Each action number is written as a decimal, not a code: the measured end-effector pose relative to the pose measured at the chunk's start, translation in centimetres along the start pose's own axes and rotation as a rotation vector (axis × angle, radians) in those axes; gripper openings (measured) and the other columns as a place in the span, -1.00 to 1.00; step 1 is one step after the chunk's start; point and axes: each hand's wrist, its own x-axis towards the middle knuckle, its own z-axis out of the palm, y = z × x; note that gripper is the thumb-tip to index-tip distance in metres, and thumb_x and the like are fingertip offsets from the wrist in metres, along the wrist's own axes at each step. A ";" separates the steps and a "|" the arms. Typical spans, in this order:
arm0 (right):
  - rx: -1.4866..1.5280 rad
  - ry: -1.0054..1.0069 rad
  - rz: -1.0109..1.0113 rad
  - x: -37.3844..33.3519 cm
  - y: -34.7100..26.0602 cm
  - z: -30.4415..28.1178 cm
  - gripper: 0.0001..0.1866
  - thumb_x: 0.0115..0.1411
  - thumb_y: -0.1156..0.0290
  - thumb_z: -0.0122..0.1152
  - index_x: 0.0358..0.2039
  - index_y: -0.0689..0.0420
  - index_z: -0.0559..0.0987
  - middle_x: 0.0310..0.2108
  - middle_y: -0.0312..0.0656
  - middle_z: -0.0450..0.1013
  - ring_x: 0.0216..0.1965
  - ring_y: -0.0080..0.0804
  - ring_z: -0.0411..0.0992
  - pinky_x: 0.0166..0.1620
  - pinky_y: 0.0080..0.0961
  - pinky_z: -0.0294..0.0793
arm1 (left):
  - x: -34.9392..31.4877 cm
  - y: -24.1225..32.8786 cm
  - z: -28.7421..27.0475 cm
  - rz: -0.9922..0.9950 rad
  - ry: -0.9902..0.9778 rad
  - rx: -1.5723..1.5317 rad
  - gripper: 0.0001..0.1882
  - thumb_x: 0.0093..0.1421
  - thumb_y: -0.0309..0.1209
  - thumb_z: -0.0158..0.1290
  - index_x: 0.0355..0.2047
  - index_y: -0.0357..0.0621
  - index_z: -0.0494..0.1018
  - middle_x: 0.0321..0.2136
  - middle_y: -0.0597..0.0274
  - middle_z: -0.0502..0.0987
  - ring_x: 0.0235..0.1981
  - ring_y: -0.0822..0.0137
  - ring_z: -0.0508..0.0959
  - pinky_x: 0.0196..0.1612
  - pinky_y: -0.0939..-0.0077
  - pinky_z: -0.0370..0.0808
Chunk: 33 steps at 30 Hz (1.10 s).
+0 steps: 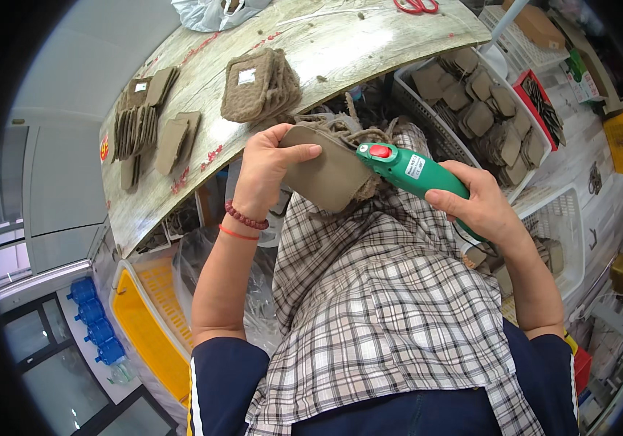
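Observation:
My left hand [268, 163] grips a brown fabric pad [330, 171] with rounded corners and a fuzzy trimmed edge, its thumb lying on the smooth face. In my right hand [482, 200] is a green handheld electric trimmer [417, 171] with a red switch. The trimmer's front end meets the pad's upper right edge; its blade is hard to make out. Stringy brown offcuts [359, 131] hang along that edge. Just beyond my left hand, a stack of fuzzy brown pads [261, 83] rests on the table.
More pads [137, 131] stand in rows at the table's [355, 43] left side. Red scissors [417, 6] and a white plastic bag [217, 13] lie at the far edge. A white crate [536, 145] of pads stands at right, a yellow bin [148, 330] at lower left.

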 end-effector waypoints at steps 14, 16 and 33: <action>0.014 -0.051 -0.047 2.6 -1.6 1.1 -0.58 0.12 0.13 0.31 -0.21 0.24 0.56 -0.52 -0.32 0.41 -0.51 -0.65 0.33 -0.44 -0.63 0.32 | -0.3 0.0 0.7 -0.158 -0.247 0.119 -0.80 0.01 -0.64 0.20 -0.31 -0.31 0.53 -0.40 0.19 0.61 -0.43 0.45 0.58 -0.28 0.58 0.52; 0.016 -0.018 -0.036 2.8 -1.5 1.0 -0.59 0.12 0.13 0.31 -0.22 0.24 0.56 -0.53 -0.33 0.41 -0.52 -0.66 0.32 -0.45 -0.63 0.31 | -0.4 0.1 0.3 -0.106 -0.191 0.054 -0.82 0.02 -0.64 0.19 -0.31 -0.31 0.53 -0.39 0.20 0.61 -0.41 0.45 0.58 -0.27 0.59 0.51; -0.059 -0.033 -0.042 0.5 -1.4 0.5 -0.57 0.10 0.19 0.35 -0.15 0.26 0.53 -0.48 -0.27 0.46 -0.45 -0.64 0.38 -0.37 -0.63 0.38 | -1.4 -0.3 -3.9 0.151 0.032 -0.132 -0.85 0.06 -0.63 0.19 -0.32 -0.32 0.54 -0.40 0.22 0.61 -0.42 0.47 0.57 -0.30 0.58 0.52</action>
